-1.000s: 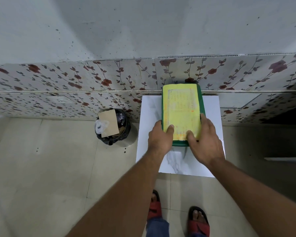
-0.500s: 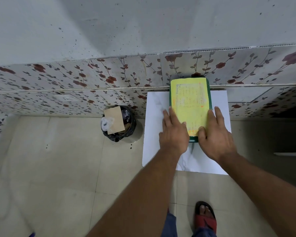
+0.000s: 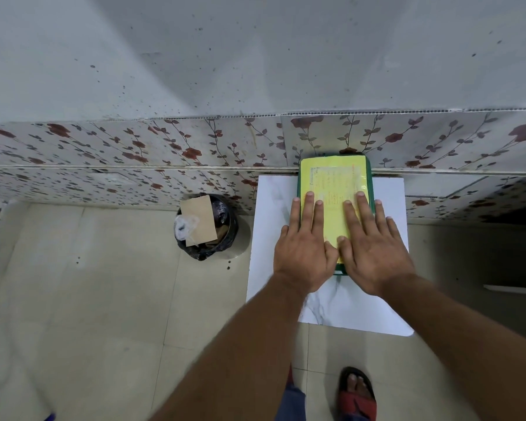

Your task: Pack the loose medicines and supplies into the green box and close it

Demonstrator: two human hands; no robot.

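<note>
The green box (image 3: 334, 177) lies closed on a small white marble-patterned table (image 3: 386, 244), its far end against the wall. A yellow printed label covers its lid. My left hand (image 3: 305, 247) rests flat on the near left part of the lid, fingers spread and pointing away. My right hand (image 3: 374, 247) lies flat on the near right part, fingers apart, thumbs nearly meeting. Neither hand grips anything. No loose medicines or supplies show on the table.
A black-bagged waste bin (image 3: 207, 227) with cardboard and plastic in it stands on the floor left of the table. The floral-tiled wall (image 3: 164, 153) runs behind. My feet in red sandals (image 3: 357, 393) are below the table's near edge.
Both hands have slid from gripping the box's near end to lying flat on top of the lid, fingers stretched forward. The box has stayed against the wall.
</note>
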